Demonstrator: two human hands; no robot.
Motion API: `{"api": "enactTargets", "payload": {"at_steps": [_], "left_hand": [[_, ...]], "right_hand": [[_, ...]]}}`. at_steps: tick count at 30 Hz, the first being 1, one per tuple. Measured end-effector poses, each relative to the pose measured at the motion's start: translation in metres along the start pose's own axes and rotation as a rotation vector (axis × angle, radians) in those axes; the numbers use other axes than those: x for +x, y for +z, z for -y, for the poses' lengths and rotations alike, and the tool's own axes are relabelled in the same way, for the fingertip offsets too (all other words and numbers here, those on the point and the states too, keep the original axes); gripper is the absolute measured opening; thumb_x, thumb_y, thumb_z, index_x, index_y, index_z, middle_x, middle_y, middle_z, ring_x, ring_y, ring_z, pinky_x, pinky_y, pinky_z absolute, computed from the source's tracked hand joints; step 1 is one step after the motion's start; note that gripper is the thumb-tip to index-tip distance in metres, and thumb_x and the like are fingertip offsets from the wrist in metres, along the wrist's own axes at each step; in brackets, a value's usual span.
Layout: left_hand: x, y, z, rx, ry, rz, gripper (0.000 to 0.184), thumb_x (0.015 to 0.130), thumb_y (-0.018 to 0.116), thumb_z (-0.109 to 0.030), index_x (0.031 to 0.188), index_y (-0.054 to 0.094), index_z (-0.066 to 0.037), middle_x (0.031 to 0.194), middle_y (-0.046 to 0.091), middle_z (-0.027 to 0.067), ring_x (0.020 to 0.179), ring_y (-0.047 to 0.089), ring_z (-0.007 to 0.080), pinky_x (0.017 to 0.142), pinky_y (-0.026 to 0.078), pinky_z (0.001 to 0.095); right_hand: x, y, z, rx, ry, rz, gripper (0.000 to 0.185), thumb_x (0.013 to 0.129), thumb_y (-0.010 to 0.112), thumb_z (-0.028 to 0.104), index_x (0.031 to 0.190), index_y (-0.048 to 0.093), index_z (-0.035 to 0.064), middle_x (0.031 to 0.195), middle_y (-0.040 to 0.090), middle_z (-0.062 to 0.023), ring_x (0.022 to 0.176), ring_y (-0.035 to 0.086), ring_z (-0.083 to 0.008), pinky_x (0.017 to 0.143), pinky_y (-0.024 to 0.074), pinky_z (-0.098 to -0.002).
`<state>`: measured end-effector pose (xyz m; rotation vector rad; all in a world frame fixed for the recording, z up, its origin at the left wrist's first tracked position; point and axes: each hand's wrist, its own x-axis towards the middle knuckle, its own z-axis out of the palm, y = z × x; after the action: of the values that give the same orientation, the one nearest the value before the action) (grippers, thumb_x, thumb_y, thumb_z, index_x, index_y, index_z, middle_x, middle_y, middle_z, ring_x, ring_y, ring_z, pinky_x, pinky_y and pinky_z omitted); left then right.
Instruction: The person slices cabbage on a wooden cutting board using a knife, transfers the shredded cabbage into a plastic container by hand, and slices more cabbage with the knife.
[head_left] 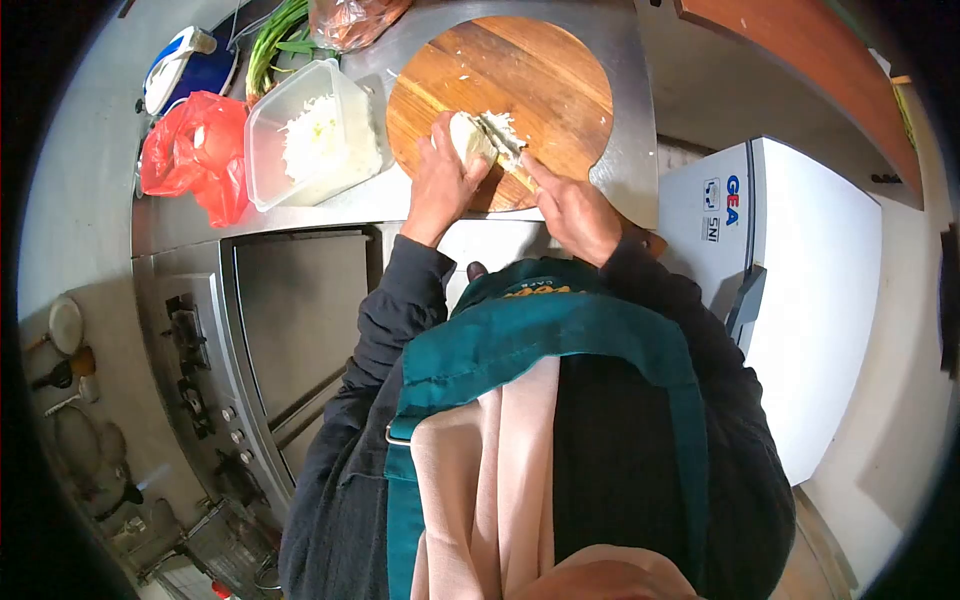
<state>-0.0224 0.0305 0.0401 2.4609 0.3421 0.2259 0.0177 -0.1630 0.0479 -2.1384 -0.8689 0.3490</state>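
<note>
On a round wooden cutting board, my left hand presses down a pale chunk of cabbage, fingers curled over its left side. A knife is in my right hand, its blade lying along the cabbage's right face. My right index finger stretches toward the blade, and the handle is mostly hidden in the grip. Fine cabbage shreds lie just right of the blade. Left of the board stands a clear plastic container holding a heap of shredded cabbage.
A red plastic bag sits left of the container on the steel counter. Behind are green onions and a clear bag with orange contents. A white chest freezer stands at right, a stove at left.
</note>
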Motion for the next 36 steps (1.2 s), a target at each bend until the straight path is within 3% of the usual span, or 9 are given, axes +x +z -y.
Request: {"api": "enactTargets", "payload": {"at_steps": [5, 14, 17, 20, 26, 27, 30, 33, 36], "left_hand": [[0.001, 0.002, 0.002, 0.001, -0.016, -0.007, 0.067, 0.077, 0.061, -0.021, 0.131, 0.027, 0.001, 0.115, 0.045, 0.0289, 0.107, 0.043, 0.0412, 0.092, 0.038, 0.0444], [-0.002, 0.003, 0.000, -0.004, -0.058, 0.006, 0.068, 0.077, 0.062, -0.021, 0.132, 0.027, -0.001, 0.117, 0.045, 0.0263, 0.109, 0.042, 0.0417, 0.093, 0.037, 0.0438], [-0.002, 0.001, 0.000, -0.017, -0.039, -0.003, 0.069, 0.077, 0.062, -0.021, 0.132, 0.027, -0.001, 0.117, 0.044, 0.0261, 0.110, 0.042, 0.0417, 0.094, 0.037, 0.0438], [-0.001, 0.001, 0.000, -0.029, -0.048, 0.008, 0.069, 0.077, 0.062, -0.021, 0.131, 0.027, 0.000, 0.118, 0.044, 0.0260, 0.111, 0.042, 0.0417, 0.094, 0.037, 0.0442], [-0.001, 0.004, 0.003, 0.011, -0.011, -0.011, 0.067, 0.078, 0.061, -0.022, 0.131, 0.026, 0.001, 0.119, 0.044, 0.0264, 0.109, 0.042, 0.0425, 0.093, 0.038, 0.0448], [-0.001, 0.003, 0.002, 0.022, 0.013, -0.009, 0.067, 0.079, 0.060, -0.023, 0.131, 0.026, 0.001, 0.119, 0.044, 0.0270, 0.109, 0.042, 0.0430, 0.092, 0.038, 0.0450], [-0.001, 0.000, -0.004, 0.021, -0.073, 0.035, 0.067, 0.080, 0.059, -0.024, 0.132, 0.024, 0.001, 0.118, 0.044, 0.0284, 0.106, 0.044, 0.0441, 0.090, 0.040, 0.0457], [0.000, -0.004, -0.013, 0.038, -0.153, 0.074, 0.068, 0.080, 0.059, -0.023, 0.132, 0.024, 0.001, 0.116, 0.045, 0.0293, 0.104, 0.046, 0.0449, 0.088, 0.041, 0.0464], [-0.001, 0.004, 0.000, 0.037, -0.050, -0.007, 0.067, 0.080, 0.059, -0.022, 0.132, 0.025, 0.001, 0.117, 0.045, 0.0281, 0.104, 0.046, 0.0450, 0.089, 0.040, 0.0469]], "right_hand": [[0.005, -0.006, 0.008, -0.001, -0.131, -0.064, 0.042, 0.085, 0.047, 0.011, 0.127, 0.047, 0.0040, 0.084, 0.062, -0.0232, 0.072, 0.061, -0.0376, 0.066, 0.0481, -0.0448], [0.022, 0.029, -0.015, 0.062, 0.047, 0.077, 0.042, 0.086, 0.046, 0.007, 0.127, 0.047, 0.0027, 0.081, 0.057, -0.0277, 0.072, 0.057, -0.0398, 0.066, 0.0462, -0.0402], [0.002, 0.018, -0.017, -0.051, 0.016, 0.050, 0.041, 0.087, 0.046, 0.013, 0.126, 0.048, 0.0049, 0.079, 0.062, -0.0237, 0.071, 0.061, -0.0385, 0.065, 0.0481, -0.0465], [-0.007, 0.005, -0.011, 0.205, 0.010, -0.067, 0.042, 0.086, 0.048, 0.013, 0.128, 0.048, 0.0071, 0.080, 0.062, -0.0230, 0.071, 0.061, -0.0381, 0.066, 0.0489, -0.0447], [0.003, -0.005, 0.019, 0.039, 0.090, 0.078, 0.043, 0.086, 0.045, 0.005, 0.129, 0.046, 0.0064, 0.091, 0.060, -0.0255, 0.075, 0.061, -0.0354, 0.069, 0.0480, -0.0382], [0.005, 0.006, 0.009, 0.073, -0.001, -0.022, 0.043, 0.085, 0.047, 0.005, 0.128, 0.048, 0.0052, 0.083, 0.058, -0.0264, 0.072, 0.058, -0.0403, 0.065, 0.0466, -0.0420], [0.021, 0.026, -0.006, 0.007, -0.089, -0.066, 0.041, 0.085, 0.048, 0.006, 0.126, 0.049, 0.0033, 0.083, 0.058, -0.0266, 0.073, 0.058, -0.0409, 0.065, 0.0461, -0.0426], [0.026, 0.026, -0.008, -0.012, -0.045, 0.004, 0.041, 0.085, 0.049, 0.005, 0.126, 0.048, 0.0021, 0.086, 0.058, -0.0273, 0.074, 0.058, -0.0409, 0.065, 0.0456, -0.0428], [-0.006, 0.029, -0.017, -0.019, -0.074, -0.024, 0.042, 0.086, 0.046, 0.009, 0.127, 0.045, 0.0034, 0.084, 0.060, -0.0253, 0.074, 0.059, -0.0390, 0.065, 0.0464, -0.0449]]}}
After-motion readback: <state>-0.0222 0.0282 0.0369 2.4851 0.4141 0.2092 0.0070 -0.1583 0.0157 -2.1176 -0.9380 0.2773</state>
